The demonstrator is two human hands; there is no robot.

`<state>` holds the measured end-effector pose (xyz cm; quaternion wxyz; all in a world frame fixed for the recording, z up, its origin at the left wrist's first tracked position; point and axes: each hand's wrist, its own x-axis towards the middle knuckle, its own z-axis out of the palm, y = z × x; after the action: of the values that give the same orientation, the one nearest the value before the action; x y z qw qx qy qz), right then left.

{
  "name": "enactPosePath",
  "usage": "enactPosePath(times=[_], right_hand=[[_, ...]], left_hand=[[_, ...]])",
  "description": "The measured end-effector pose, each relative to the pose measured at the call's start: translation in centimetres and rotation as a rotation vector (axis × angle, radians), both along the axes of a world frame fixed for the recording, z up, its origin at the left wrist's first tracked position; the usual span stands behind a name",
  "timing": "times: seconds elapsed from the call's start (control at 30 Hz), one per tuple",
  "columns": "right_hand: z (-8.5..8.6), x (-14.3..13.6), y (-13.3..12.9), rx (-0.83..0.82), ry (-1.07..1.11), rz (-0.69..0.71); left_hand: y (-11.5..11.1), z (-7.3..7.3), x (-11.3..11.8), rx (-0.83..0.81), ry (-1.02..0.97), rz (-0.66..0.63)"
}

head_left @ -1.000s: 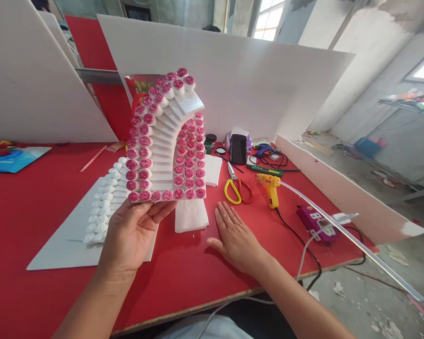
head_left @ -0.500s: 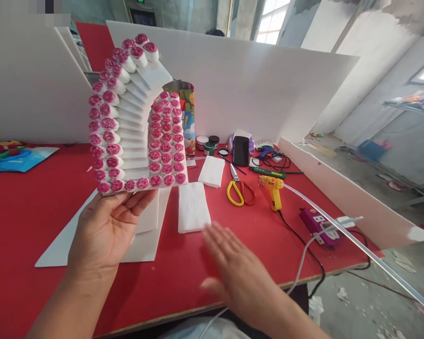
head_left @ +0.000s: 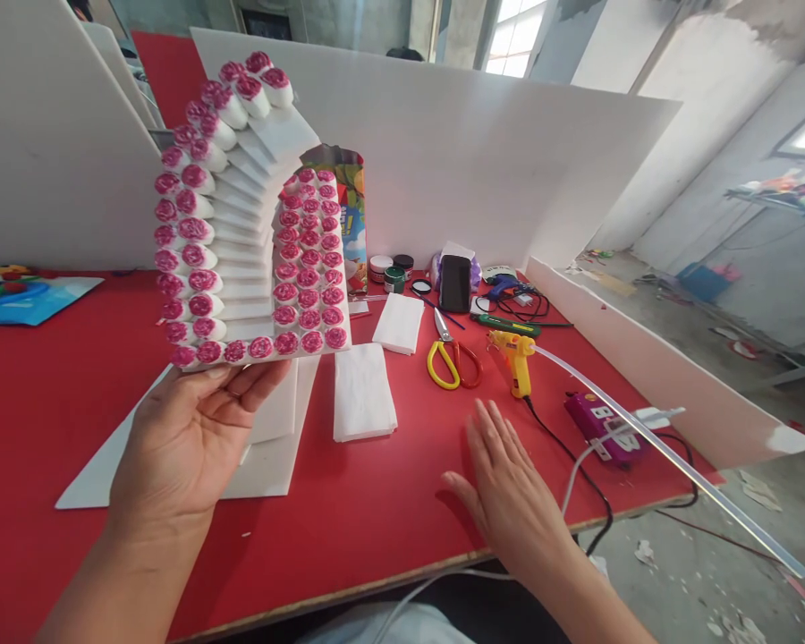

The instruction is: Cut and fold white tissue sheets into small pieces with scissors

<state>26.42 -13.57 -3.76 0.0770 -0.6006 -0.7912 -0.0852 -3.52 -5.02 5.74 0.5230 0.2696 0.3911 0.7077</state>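
Note:
My left hand (head_left: 188,438) grips the bottom edge of a white craft piece (head_left: 241,259) and holds it upright above the red table. Pink-topped white rosettes line its curved left side, its base and a block on its right, with stepped white folds between. My right hand (head_left: 510,487) has its fingers stretched out, palm down near the table's front edge, and holds nothing. To its upper left is a stack of white tissues (head_left: 364,394); a second stack (head_left: 400,324) sits behind. Scissors with yellow and red handles (head_left: 453,362) lie beyond my right hand.
A yellow glue gun (head_left: 518,358) with a long clear stick reaching past the table's right edge, a purple box (head_left: 604,429) and cables are on the right. Jars (head_left: 394,279) and a phone (head_left: 454,283) stand at the back. White boards (head_left: 268,470) lie under the craft piece.
My right hand has moved right, away from the tissue stack, its fingers still extended. The craft piece and my left hand have shifted slightly left in view.

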Motion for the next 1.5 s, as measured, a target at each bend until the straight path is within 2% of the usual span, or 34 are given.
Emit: enactPosePath(times=[0.07,0.13,0.2,0.3,0.37,0.47,0.53,0.67,0.77,0.87,0.9,1.03,1.27,1.5], right_hand=[[0.0,-0.2,1.3,-0.014,-0.064,0.008],[0.1,-0.2,1.5,0.022,-0.146,-0.078],[0.6,0.4,0.2,0.088,-0.242,-0.195],[2.8,1.4,-2.8,0.13,-0.297,-0.24],[4.7,1.2,-3.7,0.178,-0.222,-0.171],[6.4,-0.7,-2.6,0.234,-0.052,-0.013],[6.5,-2.4,-1.0,0.228,0.019,0.051],[5.4,-4.8,1.6,0.23,0.116,0.115],[4.4,-5.4,2.6,0.275,0.189,0.142],[3.7,-5.4,3.0,0.31,0.268,0.163],[3.4,-5.4,3.1,0.308,0.291,0.164],[2.7,-5.3,3.3,0.287,0.354,0.14],[2.1,-5.4,3.5,0.28,0.357,0.144],[1.7,-5.5,3.7,0.282,0.349,0.138]], left_hand=[[0.1,0.1,0.1,0.012,-0.005,-0.006],[0.3,0.2,0.0,0.01,-0.011,-0.006],[0.4,0.4,-0.2,-0.003,-0.008,0.0],[0.4,0.9,-0.7,-0.01,0.008,0.033],[0.6,1.4,-1.2,-0.003,0.01,0.068],[1.1,2.3,-2.6,0.046,0.024,0.128],[1.8,2.9,-4.1,0.09,0.048,0.17],[3.9,3.1,-7.9,0.061,0.081,0.261],[6.0,1.8,-10.8,0.017,0.086,0.242],[8.3,-0.8,-13.0,-0.048,0.075,0.222],[9.1,-1.7,-13.6,-0.088,0.061,0.172],[11.5,-4.6,-14.8,-0.139,0.047,0.149],[14.4,-6.5,-15.4,-0.224,0.075,0.067],[17.3,-8.7,-15.0,-0.349,0.158,-0.028]])
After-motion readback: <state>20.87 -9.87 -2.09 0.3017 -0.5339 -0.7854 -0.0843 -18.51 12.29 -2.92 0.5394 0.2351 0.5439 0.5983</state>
